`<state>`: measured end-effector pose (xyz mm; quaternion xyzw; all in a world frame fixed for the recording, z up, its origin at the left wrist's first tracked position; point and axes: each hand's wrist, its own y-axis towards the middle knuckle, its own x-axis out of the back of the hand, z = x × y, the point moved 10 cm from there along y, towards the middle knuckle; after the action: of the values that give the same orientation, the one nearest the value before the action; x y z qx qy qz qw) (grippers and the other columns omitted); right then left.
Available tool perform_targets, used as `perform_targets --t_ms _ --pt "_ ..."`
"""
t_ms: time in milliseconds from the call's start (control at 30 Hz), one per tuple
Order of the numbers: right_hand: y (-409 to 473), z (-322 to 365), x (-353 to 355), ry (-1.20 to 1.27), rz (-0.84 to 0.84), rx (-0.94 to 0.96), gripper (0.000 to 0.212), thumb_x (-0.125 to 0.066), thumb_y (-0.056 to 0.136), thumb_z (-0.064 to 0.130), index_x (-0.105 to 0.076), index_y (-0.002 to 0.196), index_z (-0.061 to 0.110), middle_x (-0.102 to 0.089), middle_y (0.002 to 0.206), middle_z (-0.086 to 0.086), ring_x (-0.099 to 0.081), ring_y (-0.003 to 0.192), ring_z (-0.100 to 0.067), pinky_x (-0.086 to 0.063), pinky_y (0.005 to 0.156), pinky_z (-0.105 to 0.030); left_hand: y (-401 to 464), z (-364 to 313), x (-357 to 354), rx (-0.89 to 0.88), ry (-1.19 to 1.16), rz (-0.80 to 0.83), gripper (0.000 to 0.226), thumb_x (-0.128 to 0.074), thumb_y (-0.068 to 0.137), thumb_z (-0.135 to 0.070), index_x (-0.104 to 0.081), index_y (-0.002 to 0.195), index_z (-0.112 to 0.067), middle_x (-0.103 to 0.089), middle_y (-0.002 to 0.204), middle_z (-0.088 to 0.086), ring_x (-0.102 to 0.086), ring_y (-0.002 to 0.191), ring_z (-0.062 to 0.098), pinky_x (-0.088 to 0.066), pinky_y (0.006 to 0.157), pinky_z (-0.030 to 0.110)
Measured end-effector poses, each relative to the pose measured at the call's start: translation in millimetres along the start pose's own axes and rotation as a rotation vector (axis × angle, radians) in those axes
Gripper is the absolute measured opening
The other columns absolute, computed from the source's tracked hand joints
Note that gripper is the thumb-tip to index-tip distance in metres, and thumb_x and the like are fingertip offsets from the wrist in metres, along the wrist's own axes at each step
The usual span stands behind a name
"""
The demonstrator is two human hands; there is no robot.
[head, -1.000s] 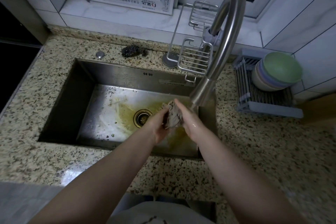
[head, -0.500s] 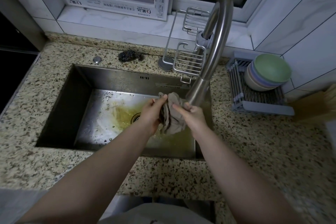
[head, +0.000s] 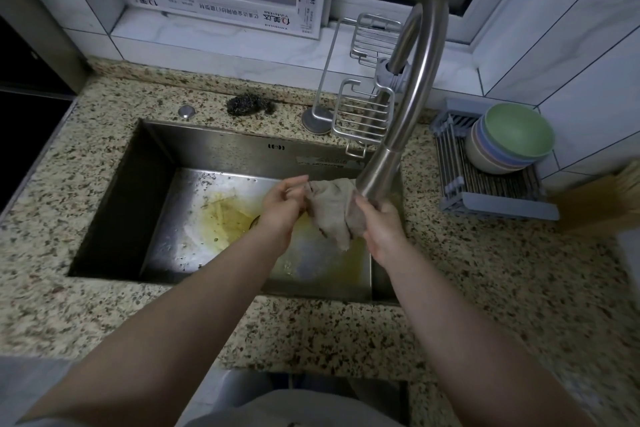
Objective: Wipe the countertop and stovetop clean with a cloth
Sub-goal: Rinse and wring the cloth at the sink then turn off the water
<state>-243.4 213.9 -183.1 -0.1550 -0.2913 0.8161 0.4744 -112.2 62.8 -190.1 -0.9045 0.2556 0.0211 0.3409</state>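
A speckled granite countertop (head: pixel 502 288) is seen wrapped round a steel sink (head: pixel 145 191), whose basin floor is marked with a yellowish stain near the drain. No stovetop is shown in this view, and no wiped streak can be made out on the stone, so the wiping proper is judged not yet begun; the step in hand appears to be the rinsing or wringing of the cloth, with the whole of the counter and stove left to do. A curved faucet (head: pixel 412 87) is arched over the basin's right end, its spout hanging just above the hands (whether water is running cannot be told). To the right a stack of bowls (head: pixel 512 139) is set on a grey drying rack (head: pixel 491 198), and a wire caddy (head: pixel 363 114) and a dark scouring pad (head: pixel 249 105) are placed behind the sink. The cloth (head: pixel 332 208), a small grey-beige rag, limp and crumpled with a corner hanging down, is held over the basin below the spout. It is gripped at its right side by the right hand (head: pixel 384 229), fingers curled round it, and pinched at its left edge by the left hand (head: pixel 282 201).
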Motion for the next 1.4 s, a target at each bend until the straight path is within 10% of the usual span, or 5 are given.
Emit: perform_targets --t_ms 300,567,933,1267,1400 --pt "-20 1 -38 -0.169 0.291 0.038 0.032 -0.064 0.102 0.018 -0.069 0.132 0.009 -0.076 0.118 -0.012 -0.072 0.113 -0.026 -0.053 0.107 -0.047 -28 44 -59 0.303 -0.1 0.342 0.069 -0.05 0.09 -0.074 -0.071 0.124 -0.018 -0.073 0.122 0.011 -0.065 0.12 0.029 -0.046 0.108 0.048" --pt "-21 20 -22 -0.275 0.156 0.085 0.025 -0.062 0.103 0.018 -0.069 0.126 0.01 -0.076 0.109 -0.012 -0.072 0.108 -0.026 -0.055 0.104 -0.047 -14 44 -38 0.179 -0.09 0.295 0.044 -0.036 0.109 -0.038 -0.053 0.14 -0.012 -0.067 0.13 0.016 -0.066 0.119 0.027 -0.055 0.097 0.043" --pt "-26 59 0 -0.537 -0.187 0.359 0.014 -0.058 0.104 0.017 -0.055 0.091 0.014 -0.054 0.083 0.0 -0.061 0.089 -0.027 -0.046 0.072 -0.03 -11 17 -29 -0.052 0.37 0.139 0.03 -0.053 0.102 -0.046 -0.066 0.085 -0.024 -0.069 0.089 -0.003 -0.065 0.093 0.019 -0.052 0.082 0.033" --pt "-4 32 -23 -0.184 0.353 -0.037 0.016 -0.071 0.094 0.018 -0.073 0.11 0.013 -0.076 0.111 -0.01 -0.07 0.109 -0.03 -0.057 0.088 -0.041 3 1 -33 -0.29 0.894 0.126 0.039 -0.074 0.072 -0.054 -0.051 0.095 -0.033 -0.064 0.1 -0.005 -0.066 0.094 0.021 -0.057 0.079 0.04" --pt "0 29 -7 -0.631 0.314 0.035 0.034 -0.08 0.086 0.019 -0.069 0.118 0.023 -0.071 0.117 0.0 -0.065 0.111 -0.017 -0.05 0.098 -0.037 2 -11 -19 -0.416 1.306 -0.022 0.028 -0.058 0.092 -0.045 -0.055 0.113 -0.026 -0.049 0.106 0.001 -0.056 0.093 0.025 -0.047 0.074 0.035"
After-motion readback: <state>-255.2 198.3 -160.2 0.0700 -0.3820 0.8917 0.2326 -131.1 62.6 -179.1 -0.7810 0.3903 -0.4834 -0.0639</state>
